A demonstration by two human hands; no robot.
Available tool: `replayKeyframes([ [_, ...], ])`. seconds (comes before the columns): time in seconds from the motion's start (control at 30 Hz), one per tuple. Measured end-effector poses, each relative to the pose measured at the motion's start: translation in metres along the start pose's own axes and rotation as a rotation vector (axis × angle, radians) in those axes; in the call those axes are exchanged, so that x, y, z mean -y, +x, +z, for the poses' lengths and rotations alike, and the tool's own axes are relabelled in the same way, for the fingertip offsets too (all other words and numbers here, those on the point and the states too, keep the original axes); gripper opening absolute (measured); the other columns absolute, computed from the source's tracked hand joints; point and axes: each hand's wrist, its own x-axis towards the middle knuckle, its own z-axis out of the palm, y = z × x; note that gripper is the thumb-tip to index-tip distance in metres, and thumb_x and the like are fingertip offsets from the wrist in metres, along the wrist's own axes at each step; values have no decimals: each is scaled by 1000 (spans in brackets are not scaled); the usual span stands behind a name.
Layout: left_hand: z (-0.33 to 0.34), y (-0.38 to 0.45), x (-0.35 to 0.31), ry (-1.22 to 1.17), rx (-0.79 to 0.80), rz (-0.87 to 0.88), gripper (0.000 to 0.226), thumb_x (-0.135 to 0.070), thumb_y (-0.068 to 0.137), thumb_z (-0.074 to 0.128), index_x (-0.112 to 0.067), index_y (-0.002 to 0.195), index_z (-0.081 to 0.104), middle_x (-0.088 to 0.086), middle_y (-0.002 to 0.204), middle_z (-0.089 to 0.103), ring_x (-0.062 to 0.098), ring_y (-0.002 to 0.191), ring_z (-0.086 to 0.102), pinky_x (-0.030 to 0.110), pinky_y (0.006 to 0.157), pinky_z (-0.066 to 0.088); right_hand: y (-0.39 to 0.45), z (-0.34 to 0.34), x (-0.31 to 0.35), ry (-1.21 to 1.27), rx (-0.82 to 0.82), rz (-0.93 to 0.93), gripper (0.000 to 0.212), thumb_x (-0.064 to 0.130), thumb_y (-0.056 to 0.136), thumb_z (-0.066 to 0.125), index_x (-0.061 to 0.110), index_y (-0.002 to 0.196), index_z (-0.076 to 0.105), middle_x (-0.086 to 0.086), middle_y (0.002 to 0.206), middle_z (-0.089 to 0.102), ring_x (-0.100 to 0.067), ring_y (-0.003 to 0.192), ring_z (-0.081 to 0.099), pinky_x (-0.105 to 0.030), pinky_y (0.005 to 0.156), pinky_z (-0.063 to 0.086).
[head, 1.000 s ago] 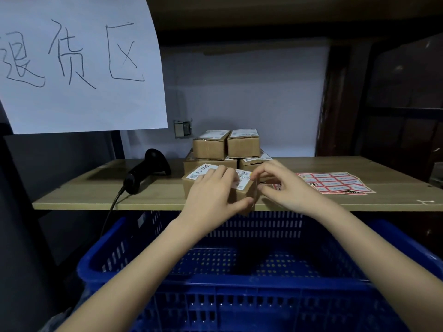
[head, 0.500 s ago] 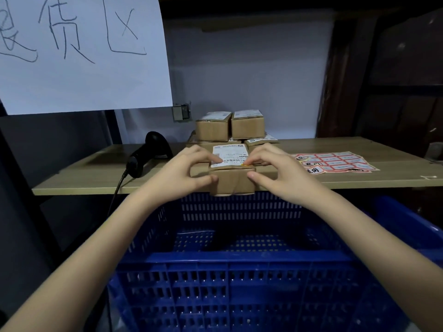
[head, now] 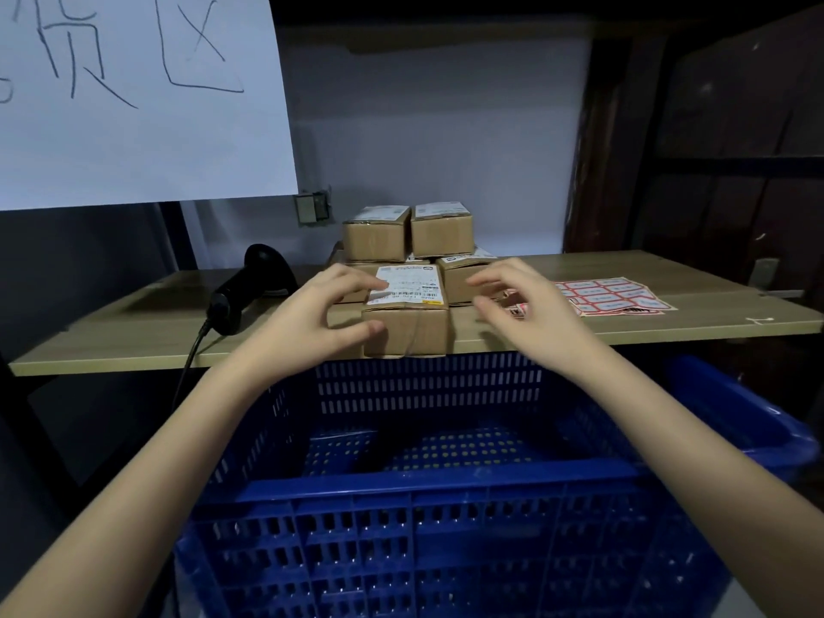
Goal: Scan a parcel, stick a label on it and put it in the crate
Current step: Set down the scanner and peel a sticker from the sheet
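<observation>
A small brown cardboard parcel [head: 412,334] with a white shipping label on top sits at the front edge of the wooden shelf [head: 133,332], just above the blue crate [head: 446,479]. My left hand [head: 312,318] grips its left end, with the thumb on the front face and the fingers on the label. My right hand [head: 530,310] hovers a short way off the parcel's right side, fingers spread and holding nothing. A sheet of red-bordered labels [head: 615,296] lies on the shelf behind my right hand. The black barcode scanner [head: 249,287] rests to the left.
Several more brown parcels [head: 405,234] are stacked behind the one I hold. The crate's inside shows only its perforated floor. A large handwritten paper sign [head: 133,104] hangs at the upper left. The scanner's cable [head: 191,354] drops over the shelf edge.
My right hand has come off the parcel and moved a little to the right. My left hand still holds the parcel at the shelf's front edge.
</observation>
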Motion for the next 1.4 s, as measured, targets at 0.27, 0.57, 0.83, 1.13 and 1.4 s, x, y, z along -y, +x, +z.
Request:
replayKeyframes([
  [0.27, -13, -13, -20, 33, -166, 110, 38, -44, 77, 54, -25, 109, 64, -7, 115, 57, 7, 113, 52, 25, 101, 39, -1, -73, -76, -584, -60, 659, 37, 39, 81, 63, 12, 106, 68, -17, 120, 63, -36, 113, 54, -38, 89, 44],
  [0.57, 7, -11, -39, -83, -170, 104, 23, -38, 77, 57, -25, 93, 68, -5, 104, 58, -8, 107, 50, 6, 94, 35, 2, -58, -84, -670, -95, 614, 38, 50, 77, 62, 18, 93, 75, -16, 112, 66, -34, 115, 48, -39, 92, 43],
  [0.83, 17, -20, -43, -149, -150, 56, 27, -39, 76, 54, -21, 90, 70, -10, 104, 60, 7, 104, 55, 14, 94, 38, 1, -53, -92, -577, -155, 570, 28, 40, 74, 69, 15, 84, 75, -13, 99, 71, -33, 108, 56, -38, 87, 47],
  [1.13, 34, -31, -74, -370, -287, -108, 6, -25, 85, 62, -21, 83, 66, -6, 77, 67, 5, 69, 56, 12, 63, 42, -28, -48, 9, 480, -424, 519, 3, 15, 74, 75, 17, 73, 73, 12, 56, 70, 9, 48, 57, -2, 51, 44],
  [1.4, 49, -39, -91, -634, -286, -227, 25, -49, 71, 55, -26, 73, 65, -3, 68, 62, 8, 63, 50, 25, 64, 43, -55, 12, 68, 814, -362, 485, 7, 10, 73, 74, 16, 70, 74, 10, 62, 74, 4, 64, 67, -6, 59, 48],
])
